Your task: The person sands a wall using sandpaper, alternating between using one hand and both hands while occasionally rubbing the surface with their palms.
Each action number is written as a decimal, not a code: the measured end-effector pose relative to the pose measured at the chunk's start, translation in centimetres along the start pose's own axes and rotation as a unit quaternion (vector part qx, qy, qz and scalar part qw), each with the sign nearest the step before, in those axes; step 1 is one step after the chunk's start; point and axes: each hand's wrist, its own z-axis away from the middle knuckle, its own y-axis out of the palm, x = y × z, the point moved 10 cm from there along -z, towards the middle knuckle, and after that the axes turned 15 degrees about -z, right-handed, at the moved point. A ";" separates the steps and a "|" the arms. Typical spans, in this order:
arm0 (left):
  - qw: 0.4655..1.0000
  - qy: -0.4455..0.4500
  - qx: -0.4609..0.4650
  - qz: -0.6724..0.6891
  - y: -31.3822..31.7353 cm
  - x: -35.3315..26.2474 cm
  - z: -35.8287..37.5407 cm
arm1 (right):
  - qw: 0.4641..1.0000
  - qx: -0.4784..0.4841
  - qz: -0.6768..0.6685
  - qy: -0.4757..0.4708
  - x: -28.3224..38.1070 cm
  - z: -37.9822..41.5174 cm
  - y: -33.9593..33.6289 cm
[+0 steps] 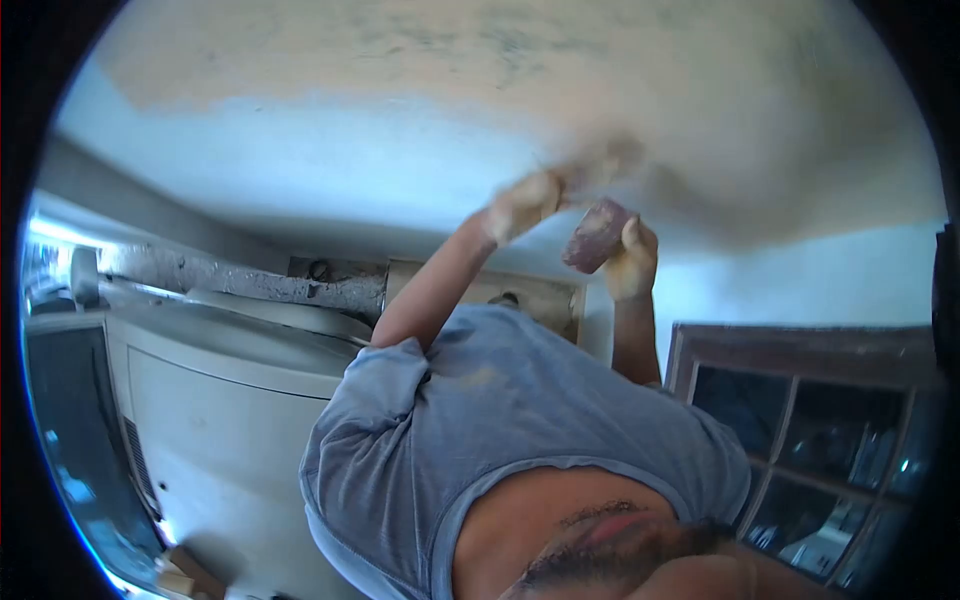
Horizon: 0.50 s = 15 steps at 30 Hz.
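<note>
My left hand (525, 205) is raised in front of my chest, its fingers closed around a thin tool (605, 160) that motion smears, so I cannot make out its kind. The tool is close to a large surface (420, 60), pale blue-white in one part and patchy peach with dark marks in another. Just right of it, my right hand (635, 262) grips a reddish-brown block-shaped thing (598, 238) with pale smears on one face. The thumb lies along its edge. Pale residue coats the fingers of both hands.
A big pale cabinet-like body (230, 440) stands at the left, below a rough grey pipe (240, 275). On the right is a dark-framed window (800, 345) with several panes. Small boxes (185, 575) lie at the lower left.
</note>
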 end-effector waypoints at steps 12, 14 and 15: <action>0.658 0.114 -0.339 -0.663 -6.8 -15.7 9.7 | 0.668 0.128 0.534 -0.502 7.6 -1.3 12.7; 0.412 0.260 -0.450 -0.749 -7.0 -23.5 11.9 | 0.604 0.103 0.549 -0.568 13.2 -2.4 13.7; 0.259 0.358 -0.475 -0.761 -6.8 -25.8 12.7 | 0.531 0.002 0.603 -0.595 16.0 -2.8 14.4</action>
